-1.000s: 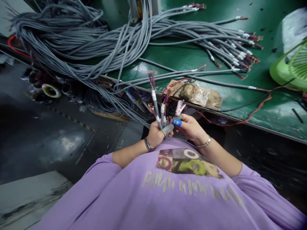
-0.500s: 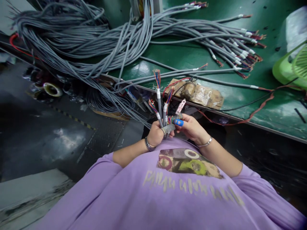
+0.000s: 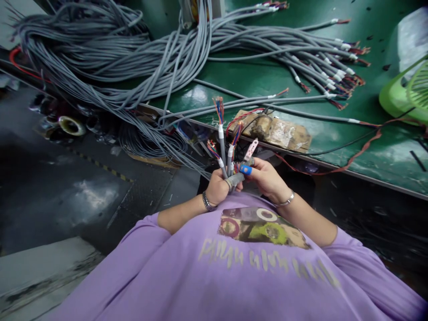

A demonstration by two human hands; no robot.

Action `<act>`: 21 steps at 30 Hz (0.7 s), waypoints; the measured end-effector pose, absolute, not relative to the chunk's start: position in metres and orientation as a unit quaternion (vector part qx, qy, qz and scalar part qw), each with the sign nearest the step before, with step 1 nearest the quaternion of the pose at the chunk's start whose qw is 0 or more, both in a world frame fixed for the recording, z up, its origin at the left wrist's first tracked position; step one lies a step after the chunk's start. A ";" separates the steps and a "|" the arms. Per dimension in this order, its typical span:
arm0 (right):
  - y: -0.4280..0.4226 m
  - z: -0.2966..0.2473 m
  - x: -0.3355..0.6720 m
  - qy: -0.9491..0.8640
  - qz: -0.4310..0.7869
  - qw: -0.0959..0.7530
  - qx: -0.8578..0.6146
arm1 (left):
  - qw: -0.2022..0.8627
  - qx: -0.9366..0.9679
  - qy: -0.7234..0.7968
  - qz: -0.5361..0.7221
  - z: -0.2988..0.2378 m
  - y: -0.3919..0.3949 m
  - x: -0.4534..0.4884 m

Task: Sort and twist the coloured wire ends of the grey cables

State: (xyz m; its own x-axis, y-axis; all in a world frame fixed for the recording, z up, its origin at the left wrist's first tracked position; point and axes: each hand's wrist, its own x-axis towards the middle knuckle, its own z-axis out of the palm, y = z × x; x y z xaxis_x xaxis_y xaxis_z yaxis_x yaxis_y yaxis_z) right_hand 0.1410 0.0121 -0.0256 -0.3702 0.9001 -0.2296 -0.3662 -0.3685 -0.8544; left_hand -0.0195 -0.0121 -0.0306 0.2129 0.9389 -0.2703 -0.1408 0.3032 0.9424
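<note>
My left hand [image 3: 219, 187] is closed round several grey cables [image 3: 222, 149] that stand upright, their stripped coloured wire ends fanned out at the top. A grey cot covers one of its fingers. My right hand [image 3: 265, 178], with a blue cot on one finger, pinches a small pink tool [image 3: 251, 150] right beside the cable ends. Both hands are held close together in front of my chest, just below the front edge of the green bench [image 3: 368, 151].
A big tangle of grey cables [image 3: 110, 58] covers the bench's left and hangs over its edge. More stripped cable ends [image 3: 337, 71] lie at the back right. A brown taped block [image 3: 277, 131] sits near the edge, a green fan [image 3: 406, 93] at the right. Tape rolls [image 3: 71, 126] lie below left.
The pink tool's jaws have come together and tilted right. The tallest cable has shifted slightly right in my left hand. The hands have hardly moved.
</note>
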 end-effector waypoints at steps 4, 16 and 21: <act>0.009 -0.026 0.137 -0.346 0.742 0.442 -0.367 | 0.640 0.401 0.498 0.426 -0.030 -0.014 -0.019; 0.036 -0.030 0.150 -0.196 0.822 0.397 -0.358 | 0.620 0.401 0.466 0.488 -0.022 -0.012 -0.013; 0.040 -0.033 0.138 -0.315 0.658 0.544 -0.414 | 0.611 0.395 0.478 0.493 -0.021 -0.006 -0.007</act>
State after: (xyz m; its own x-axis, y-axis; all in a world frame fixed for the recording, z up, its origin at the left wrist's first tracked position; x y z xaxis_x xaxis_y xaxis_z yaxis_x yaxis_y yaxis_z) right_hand 0.1381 0.0396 -0.0335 -0.0640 0.9771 -0.2028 -0.4554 -0.2094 -0.8653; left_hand -0.0067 -0.0062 -0.0206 0.0582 0.9793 -0.1937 -0.2243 0.2018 0.9534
